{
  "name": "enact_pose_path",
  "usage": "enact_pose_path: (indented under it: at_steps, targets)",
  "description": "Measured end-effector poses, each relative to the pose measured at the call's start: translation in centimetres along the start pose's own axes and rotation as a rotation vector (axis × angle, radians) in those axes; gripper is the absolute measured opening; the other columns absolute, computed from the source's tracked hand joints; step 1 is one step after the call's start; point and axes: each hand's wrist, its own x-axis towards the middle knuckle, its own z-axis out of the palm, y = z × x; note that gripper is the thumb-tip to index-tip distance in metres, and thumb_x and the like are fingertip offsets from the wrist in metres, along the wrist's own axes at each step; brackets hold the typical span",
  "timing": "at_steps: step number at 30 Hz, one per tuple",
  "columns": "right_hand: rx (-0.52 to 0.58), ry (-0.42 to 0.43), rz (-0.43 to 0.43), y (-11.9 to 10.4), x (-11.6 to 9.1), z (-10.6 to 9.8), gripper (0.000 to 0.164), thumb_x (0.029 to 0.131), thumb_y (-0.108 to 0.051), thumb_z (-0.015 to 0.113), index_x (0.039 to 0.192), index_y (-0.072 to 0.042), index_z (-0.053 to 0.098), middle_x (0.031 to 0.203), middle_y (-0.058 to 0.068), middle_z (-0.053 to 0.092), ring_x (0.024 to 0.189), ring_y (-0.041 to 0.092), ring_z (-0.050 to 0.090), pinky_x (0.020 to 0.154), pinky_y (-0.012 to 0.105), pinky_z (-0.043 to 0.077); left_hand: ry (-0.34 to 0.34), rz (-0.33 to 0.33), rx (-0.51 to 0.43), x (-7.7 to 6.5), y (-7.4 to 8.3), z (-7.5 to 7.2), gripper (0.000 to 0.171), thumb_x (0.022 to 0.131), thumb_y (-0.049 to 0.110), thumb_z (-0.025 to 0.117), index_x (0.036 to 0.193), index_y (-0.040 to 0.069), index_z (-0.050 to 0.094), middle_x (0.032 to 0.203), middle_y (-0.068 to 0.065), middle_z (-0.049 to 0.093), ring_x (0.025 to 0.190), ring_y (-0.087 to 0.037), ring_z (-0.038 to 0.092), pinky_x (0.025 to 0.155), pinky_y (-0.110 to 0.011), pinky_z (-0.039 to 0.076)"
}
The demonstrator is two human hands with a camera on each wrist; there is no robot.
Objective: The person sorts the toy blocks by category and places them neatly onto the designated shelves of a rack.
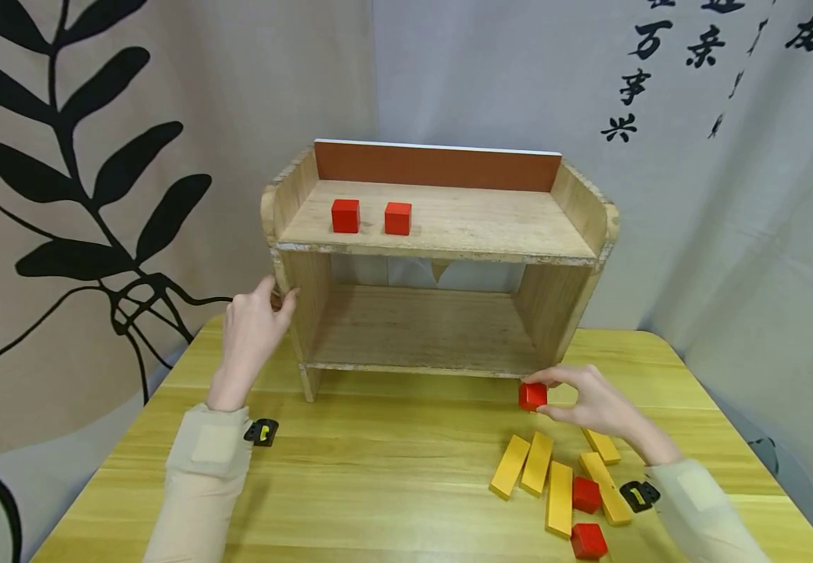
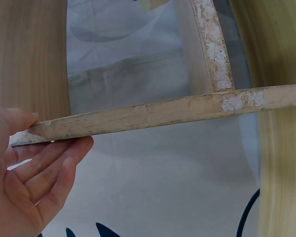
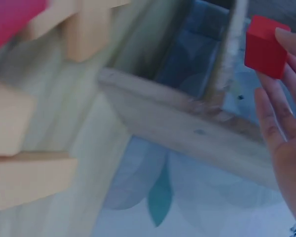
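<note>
My right hand (image 1: 592,399) pinches a red cube (image 1: 532,396) between thumb and fingers, held in front of the lower right corner of a small two-tier wooden shelf (image 1: 427,332). The same cube (image 3: 266,47) shows at the upper right of the right wrist view. At the shelf's other end, my left hand (image 1: 252,328) grips the front edge of the left side panel (image 2: 138,113), thumb on one face and fingers on the other. On the upper tier sit two more red cubes, a left one (image 1: 345,216) and a right one (image 1: 398,219), with a gap between them.
Several yellow blocks (image 1: 559,499) lie on the table (image 1: 378,485) below my right hand. Among them are two red cubes, one (image 1: 585,495) touching or close to the blocks and one (image 1: 589,541) nearer the front. Behind the shelf hangs a pale curtain (image 1: 477,78).
</note>
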Motion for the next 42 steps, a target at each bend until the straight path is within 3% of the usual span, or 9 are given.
enact_pose_path:
  at_steps: [9,14,25,32,42]
  targets:
    - [0.043,0.084,-0.144,-2.5,3.6,-1.1,0.044,0.069,-0.002,0.079,0.111,-0.008,0.067,0.099,0.004,0.072,0.081,0.008,0.063,0.07,0.019,0.051,-0.002,-0.007,-0.002,0.0,0.0,0.0,0.028,0.091,0.019,0.06,0.076,-0.003,0.056,0.064,-0.022,0.065,0.042,-0.03,0.054,0.039,-0.034,0.035]
    - [0.065,0.14,-0.192,-3.8,5.8,-1.6,0.047,0.069,-0.001,0.078,0.114,-0.008,0.066,0.098,0.002,0.07,0.083,0.01,0.063,0.076,0.009,0.046,-0.001,-0.007,0.0,0.0,0.1,0.0,0.028,0.091,0.019,0.06,0.076,-0.003,0.056,0.065,-0.022,0.066,0.043,-0.032,0.055,0.04,-0.036,0.037]
    - [0.096,0.28,-0.333,-6.5,10.4,-3.3,0.047,0.066,0.004,0.079,0.111,-0.003,0.067,0.102,0.01,0.071,0.085,0.013,0.064,0.079,0.01,0.046,0.002,-0.003,-0.001,0.0,0.1,-0.1,0.028,0.091,0.02,0.061,0.076,-0.003,0.055,0.065,-0.023,0.066,0.044,-0.032,0.056,0.04,-0.037,0.038]
    - [0.051,0.351,-0.354,-7.4,12.9,-4.5,0.047,0.067,0.005,0.079,0.111,-0.003,0.067,0.102,0.01,0.072,0.086,0.017,0.066,0.082,0.013,0.048,0.013,0.002,0.002,-0.2,0.0,0.0,0.028,0.091,0.02,0.062,0.075,-0.003,0.055,0.062,-0.021,0.065,0.042,-0.03,0.053,0.039,-0.034,0.035]
    - [0.047,0.449,-0.293,-8.8,16.1,-6.4,0.038,0.073,0.001,0.077,0.11,-0.001,0.069,0.108,0.014,0.072,0.099,0.025,0.069,0.091,0.017,0.047,0.016,0.003,0.0,-0.1,0.0,0.1,0.029,0.091,0.02,0.062,0.075,-0.003,0.055,0.063,-0.022,0.066,0.042,-0.03,0.054,0.039,-0.034,0.035]
